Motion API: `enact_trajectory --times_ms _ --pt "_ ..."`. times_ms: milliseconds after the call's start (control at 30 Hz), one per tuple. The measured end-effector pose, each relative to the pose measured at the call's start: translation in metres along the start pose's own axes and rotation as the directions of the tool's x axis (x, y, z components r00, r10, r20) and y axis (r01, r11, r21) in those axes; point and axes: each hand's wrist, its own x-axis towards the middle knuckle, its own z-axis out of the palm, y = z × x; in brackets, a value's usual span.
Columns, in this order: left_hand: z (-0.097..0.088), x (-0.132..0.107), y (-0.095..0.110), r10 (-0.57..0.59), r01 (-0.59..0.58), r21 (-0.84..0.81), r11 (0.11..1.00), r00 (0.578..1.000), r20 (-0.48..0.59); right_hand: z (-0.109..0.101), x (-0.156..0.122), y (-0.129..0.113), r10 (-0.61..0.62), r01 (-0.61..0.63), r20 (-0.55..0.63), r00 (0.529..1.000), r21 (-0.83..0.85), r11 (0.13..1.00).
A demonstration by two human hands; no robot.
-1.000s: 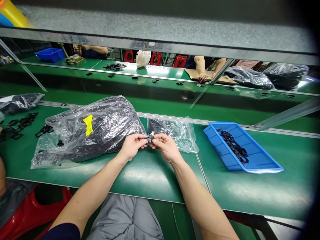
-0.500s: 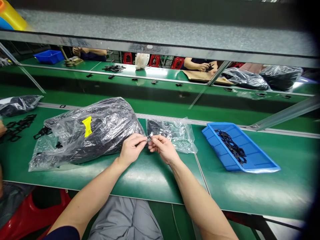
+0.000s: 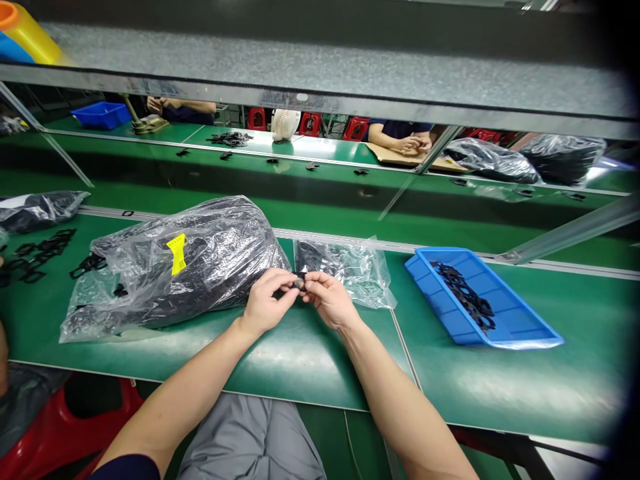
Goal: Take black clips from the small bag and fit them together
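Observation:
My left hand and my right hand meet over the green table, fingertips pinched together on a small black part held between them. Just behind the hands lies a large clear plastic bag of black parts with a yellow label. A smaller clear bag of black parts lies to the right of it, close to my right hand.
A blue tray holding several black parts stands at the right. Loose black parts and another bag lie at the far left. Beyond a green conveyor, other people's hands work at the opposite table.
Both hands stay pinched on the small black part; the fingers have shifted slightly around it. The person's hands across the conveyor have drawn together.

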Motion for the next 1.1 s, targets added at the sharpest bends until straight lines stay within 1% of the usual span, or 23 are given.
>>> enact_trajectory --times_ms 33,67,100,167,233,333,567,733,900,967,1100 --pt "0.001 0.0 -0.001 -0.067 0.064 -0.059 0.996 0.997 -0.043 0.0 0.0 -0.001 0.009 -0.009 0.005 1.0 0.009 1.0" --pt "0.001 0.001 -0.002 -0.145 0.136 -0.129 0.982 0.987 -0.065 0.0 -0.001 -0.002 0.016 -0.017 0.011 1.0 0.016 1.0" --pt "0.002 0.002 -0.003 -0.222 0.207 -0.203 0.957 0.973 -0.055 0.001 -0.001 -0.002 0.022 -0.022 0.016 1.0 0.018 1.0" --pt "0.003 0.003 -0.005 -0.332 0.324 -0.32 0.89 0.943 0.03 0.002 -0.002 -0.002 0.025 -0.025 0.022 0.999 0.01 1.0" --pt "0.004 0.003 -0.006 -0.374 0.381 -0.37 0.847 0.923 0.093 0.002 -0.003 0.0 0.016 -0.015 0.029 0.999 -0.015 1.0" --pt "0.003 0.003 -0.007 -0.388 0.392 -0.366 0.844 0.918 0.088 0.003 -0.003 0.003 -0.011 0.013 0.039 0.999 -0.072 0.997" --pt "0.003 0.002 -0.006 -0.401 0.393 -0.342 0.854 0.915 0.05 0.005 -0.004 0.005 -0.127 0.138 0.067 0.99 -0.184 0.973" --pt "0.004 0.003 -0.007 -0.416 0.403 -0.332 0.853 0.909 0.035 0.006 -0.004 0.006 -0.153 0.165 0.073 0.986 -0.222 0.961" --pt "0.006 0.003 -0.005 -0.404 0.391 -0.38 0.838 0.913 0.049 0.006 -0.004 0.006 -0.156 0.164 0.053 0.986 -0.224 0.961" --pt "0.007 0.002 -0.004 -0.4 0.385 -0.385 0.839 0.915 0.045 0.005 -0.005 0.007 -0.175 0.183 0.053 0.983 -0.237 0.954" --pt "0.008 0.001 -0.003 -0.422 0.414 -0.331 0.848 0.905 0.049 0.006 -0.006 0.012 -0.245 0.248 0.051 0.968 -0.322 0.914"
